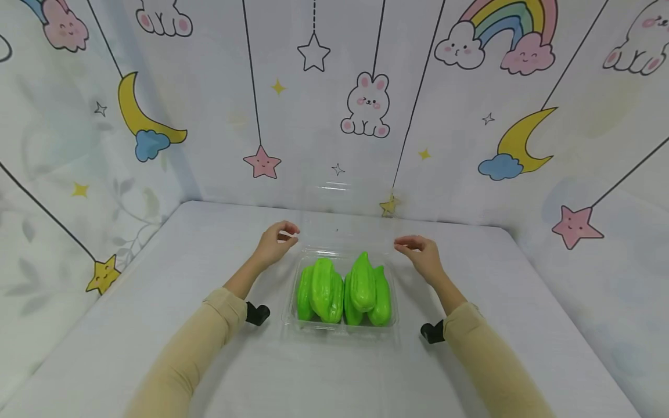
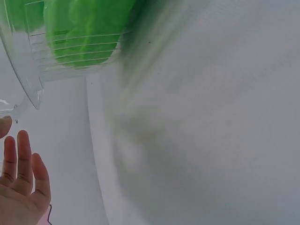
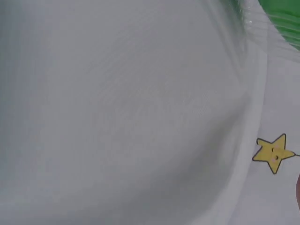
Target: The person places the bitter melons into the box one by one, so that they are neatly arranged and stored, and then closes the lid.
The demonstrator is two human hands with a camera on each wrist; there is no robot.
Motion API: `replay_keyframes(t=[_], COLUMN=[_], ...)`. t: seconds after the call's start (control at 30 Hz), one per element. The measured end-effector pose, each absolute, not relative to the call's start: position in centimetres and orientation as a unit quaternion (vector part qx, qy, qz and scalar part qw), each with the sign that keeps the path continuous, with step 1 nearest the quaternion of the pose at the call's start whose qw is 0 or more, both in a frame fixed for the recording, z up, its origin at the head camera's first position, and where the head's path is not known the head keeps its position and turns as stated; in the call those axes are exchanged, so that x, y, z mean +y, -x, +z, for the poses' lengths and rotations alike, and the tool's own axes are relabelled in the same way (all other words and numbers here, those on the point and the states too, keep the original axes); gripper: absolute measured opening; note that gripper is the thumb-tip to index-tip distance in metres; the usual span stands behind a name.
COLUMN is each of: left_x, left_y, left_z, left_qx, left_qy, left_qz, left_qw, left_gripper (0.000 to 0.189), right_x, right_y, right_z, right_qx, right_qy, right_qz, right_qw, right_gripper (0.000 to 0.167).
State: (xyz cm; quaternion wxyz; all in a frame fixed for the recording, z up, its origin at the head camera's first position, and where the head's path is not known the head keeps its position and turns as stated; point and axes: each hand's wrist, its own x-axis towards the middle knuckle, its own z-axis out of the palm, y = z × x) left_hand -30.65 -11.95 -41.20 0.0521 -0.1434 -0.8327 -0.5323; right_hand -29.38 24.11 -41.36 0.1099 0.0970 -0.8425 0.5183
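A clear plastic box with a hinged lid sits on the table in the head view. Inside it lie several bright green, glossy, ridged vegetables with tapered ends, like bitter melons, in two groups. The transparent lid stands raised at the back of the box. At its left edge, my left hand pinches it between thumb and fingers; the left wrist view shows the other fingers extended. My right hand pinches the lid's right edge. In the right wrist view that hand is almost wholly out of frame.
The box stands on a white-covered table. Behind it hangs a pale backdrop printed with rabbits, moons and stars. Black wrist devices show below both sleeves, on either side of the box.
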Motion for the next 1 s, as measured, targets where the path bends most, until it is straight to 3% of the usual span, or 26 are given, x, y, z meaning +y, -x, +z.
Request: replay_keyframes(t=[0.2, 0.43, 0.8, 1.0], left_x=[-12.3, -12.9, -12.4, -12.5], left_y=[29.1, 26.9, 19.9, 18.3], left_z=[-41.3, -41.2, -39.9, -40.5], left_qx=[-0.848, -0.852, -0.792, -0.803], left_qy=[0.194, 0.134, 0.081, 0.114], left_qz=[-0.483, -0.506, -0.598, -0.576], left_qw=[0.103, 0.031, -0.089, -0.103], left_gripper=[0.008, 0.031, 0.053, 0.051], right_x=[24.4, 24.5, 24.6, 24.8], right_y=[27.8, 26.2, 23.7, 21.5], right_z=[-40.9, -41.1, -41.1, -41.1], right_qx=[-0.873, -0.903, -0.933, -0.917], right_qy=[-0.146, -0.169, -0.218, -0.204], right_qz=[0.434, 0.339, 0.231, 0.337], right_qw=[0.169, 0.202, 0.169, 0.063], right_gripper=[0.014, 0.006, 0.020, 0.037])
